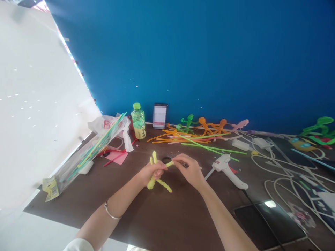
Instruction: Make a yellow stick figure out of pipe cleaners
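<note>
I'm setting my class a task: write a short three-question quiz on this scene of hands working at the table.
1. What colour is the pipe-cleaner figure held by the left hand?
2. Which hand wears the metal bangle, left or right?
3. True or false: the hot glue gun lies nearer the right hand than the left.

Key: 1. Yellow. 2. Left. 3. True.
</note>
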{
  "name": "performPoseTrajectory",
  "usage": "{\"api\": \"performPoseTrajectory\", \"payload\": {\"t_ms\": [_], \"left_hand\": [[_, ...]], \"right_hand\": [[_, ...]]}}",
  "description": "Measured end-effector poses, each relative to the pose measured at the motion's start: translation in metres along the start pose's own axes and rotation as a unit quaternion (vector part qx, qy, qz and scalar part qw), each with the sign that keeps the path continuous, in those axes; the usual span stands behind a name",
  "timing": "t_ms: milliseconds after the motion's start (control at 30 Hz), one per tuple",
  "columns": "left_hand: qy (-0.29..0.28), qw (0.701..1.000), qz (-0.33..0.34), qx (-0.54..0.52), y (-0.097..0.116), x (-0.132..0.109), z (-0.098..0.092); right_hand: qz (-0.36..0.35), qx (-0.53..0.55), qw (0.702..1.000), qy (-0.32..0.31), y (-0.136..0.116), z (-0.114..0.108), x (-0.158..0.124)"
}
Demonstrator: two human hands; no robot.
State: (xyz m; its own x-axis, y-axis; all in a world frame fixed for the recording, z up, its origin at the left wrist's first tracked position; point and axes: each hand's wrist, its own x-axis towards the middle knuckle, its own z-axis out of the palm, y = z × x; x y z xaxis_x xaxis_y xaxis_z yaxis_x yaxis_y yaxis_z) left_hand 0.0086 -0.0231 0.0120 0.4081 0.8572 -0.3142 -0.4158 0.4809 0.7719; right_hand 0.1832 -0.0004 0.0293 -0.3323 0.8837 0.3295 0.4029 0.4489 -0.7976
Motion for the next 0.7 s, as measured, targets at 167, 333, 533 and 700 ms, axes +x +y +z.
{"api": "performPoseTrajectory", "payload": {"t_ms": [167, 333, 533, 700], "left_hand": [[0.012, 0.998, -0.006, 0.065, 0.002, -0.002, 0.003], [0.086, 0.993, 0.006, 0.079, -0.005, 0.004, 0.001], [0.15, 0.986, 0.052, 0.054, -0.01, 0.007, 0.003], [0.167, 0.983, 0.069, -0.038, -0.011, 0.01, 0.0]], "right_hand": [[-0.074, -0.092, 0.992, 0.041, 0.004, -0.002, 0.0], [-0.139, -0.159, 0.974, 0.079, 0.006, -0.002, -0.002], [-0.186, -0.162, 0.96, 0.13, 0.004, 0.01, -0.005], [-0.159, -0.091, 0.974, 0.133, -0.001, 0.024, -0.009]]}}
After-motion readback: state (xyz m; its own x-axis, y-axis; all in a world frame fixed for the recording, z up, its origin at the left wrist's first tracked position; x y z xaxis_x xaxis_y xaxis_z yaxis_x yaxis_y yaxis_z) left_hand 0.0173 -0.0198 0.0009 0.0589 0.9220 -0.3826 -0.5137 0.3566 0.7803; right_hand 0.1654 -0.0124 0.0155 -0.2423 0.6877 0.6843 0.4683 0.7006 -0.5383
